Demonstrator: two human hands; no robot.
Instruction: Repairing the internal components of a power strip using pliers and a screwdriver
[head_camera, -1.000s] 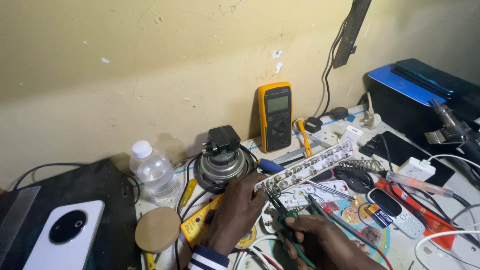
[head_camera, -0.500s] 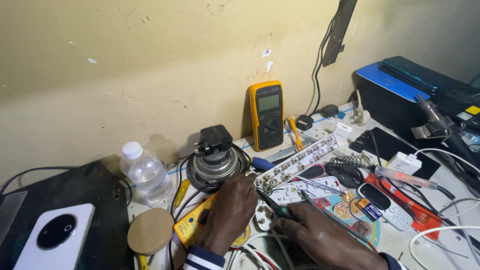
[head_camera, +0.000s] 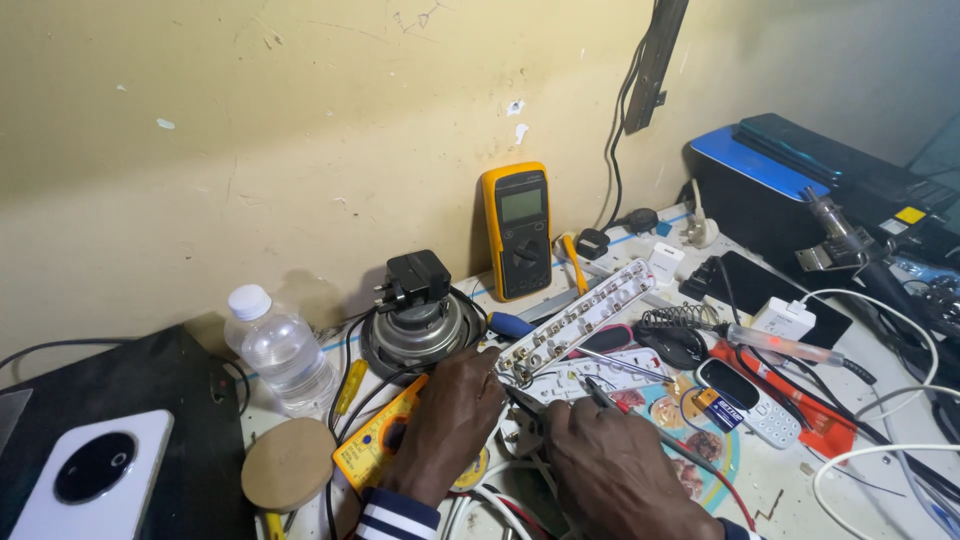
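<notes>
Two hands work low at the bench's centre. Far left lies a white phone (head_camera: 85, 470), then a clear water bottle (head_camera: 280, 350) and a round wooden disc (head_camera: 290, 463). The left hand (head_camera: 450, 420), fingers curled, presses on a yellow meter (head_camera: 375, 445) beside the white strip board (head_camera: 580, 322). The right hand (head_camera: 600, 450) grips a thin probe (head_camera: 605, 395) (tip near the board's end). Rightward lies a small keypad phone (head_camera: 748, 400).
</notes>
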